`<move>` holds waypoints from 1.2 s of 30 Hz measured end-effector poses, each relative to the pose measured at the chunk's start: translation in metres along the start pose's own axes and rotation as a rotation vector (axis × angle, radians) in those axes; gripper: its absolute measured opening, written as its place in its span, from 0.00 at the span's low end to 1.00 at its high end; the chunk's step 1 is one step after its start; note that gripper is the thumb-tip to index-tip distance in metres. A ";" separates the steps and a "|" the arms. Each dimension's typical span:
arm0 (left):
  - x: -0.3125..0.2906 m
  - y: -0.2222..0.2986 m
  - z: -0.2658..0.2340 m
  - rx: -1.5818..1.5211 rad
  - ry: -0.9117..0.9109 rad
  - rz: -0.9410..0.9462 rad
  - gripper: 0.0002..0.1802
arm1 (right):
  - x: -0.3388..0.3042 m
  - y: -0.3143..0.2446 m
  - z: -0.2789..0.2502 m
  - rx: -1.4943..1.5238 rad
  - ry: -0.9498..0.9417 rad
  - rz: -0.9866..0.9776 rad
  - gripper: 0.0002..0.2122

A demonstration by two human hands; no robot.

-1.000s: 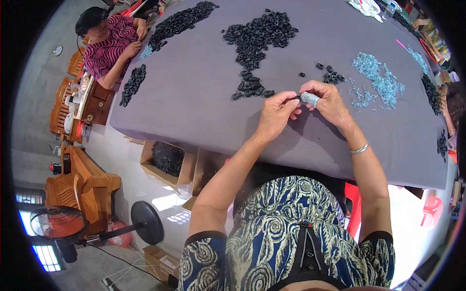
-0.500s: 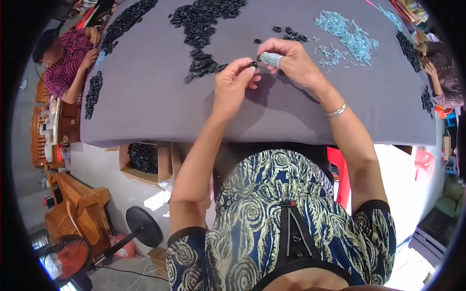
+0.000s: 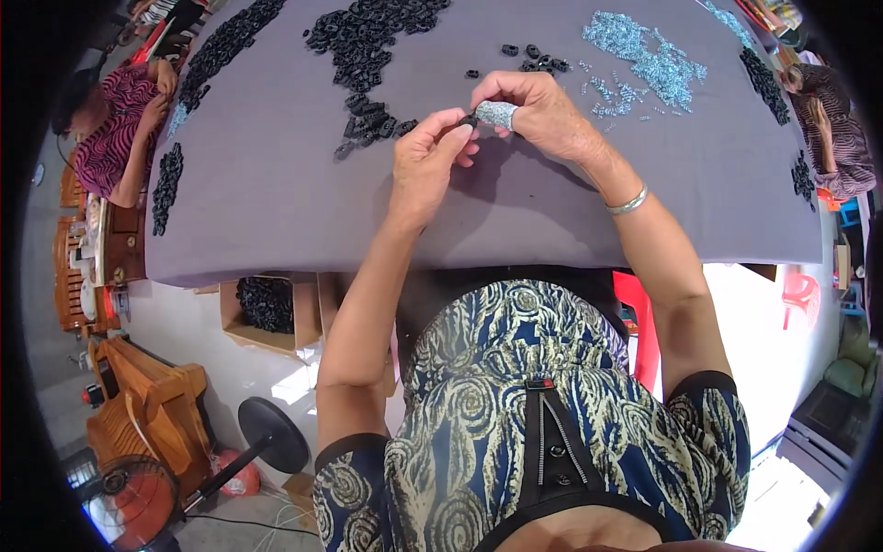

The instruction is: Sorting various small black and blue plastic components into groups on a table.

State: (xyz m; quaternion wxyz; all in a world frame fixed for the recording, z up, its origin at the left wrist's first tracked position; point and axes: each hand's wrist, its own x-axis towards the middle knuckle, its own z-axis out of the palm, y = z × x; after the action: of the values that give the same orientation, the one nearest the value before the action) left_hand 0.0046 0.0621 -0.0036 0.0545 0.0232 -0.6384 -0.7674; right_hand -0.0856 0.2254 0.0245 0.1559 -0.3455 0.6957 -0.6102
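Observation:
Above the near middle of the cloth, my left hand [image 3: 427, 170] pinches a small black plastic piece [image 3: 470, 120] between thumb and fingertips. My right hand [image 3: 552, 120] meets it from the right, its fingers closed at the same piece. A pale wrap [image 3: 498, 114] covers one of its digits, and a silver bangle [image 3: 629, 201] circles the wrist. What else the right fingertips hold is hidden. Beyond the hands lie a few loose black pieces [image 3: 544, 64]. Small shiny coil springs [image 3: 644, 51] are heaped to the right, and a long heap of black pieces [image 3: 363, 55] to the left.
A grey cloth [image 3: 303, 202] covers the table. Co-workers sit at its left [image 3: 120, 138] and right [image 3: 832, 138] sides, near more black heaps. An open cardboard box [image 3: 269, 313] of black pieces stands under the front edge. A fan [image 3: 129, 497] and wooden chair [image 3: 152, 396] stand lower left.
My hands have come together, closing the small gap between their fingertips. The right fingers now touch the black piece in the left hand. The view has shifted slightly.

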 end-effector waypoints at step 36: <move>0.000 -0.007 0.006 0.042 0.069 0.102 0.12 | -0.004 -0.001 0.014 -0.399 0.109 -0.350 0.05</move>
State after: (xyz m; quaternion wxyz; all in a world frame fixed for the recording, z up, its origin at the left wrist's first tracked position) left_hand 0.0032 0.0697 -0.0096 0.1151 0.0184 -0.6524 -0.7489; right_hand -0.0732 0.2174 0.0215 -0.0608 -0.4510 0.7391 -0.4966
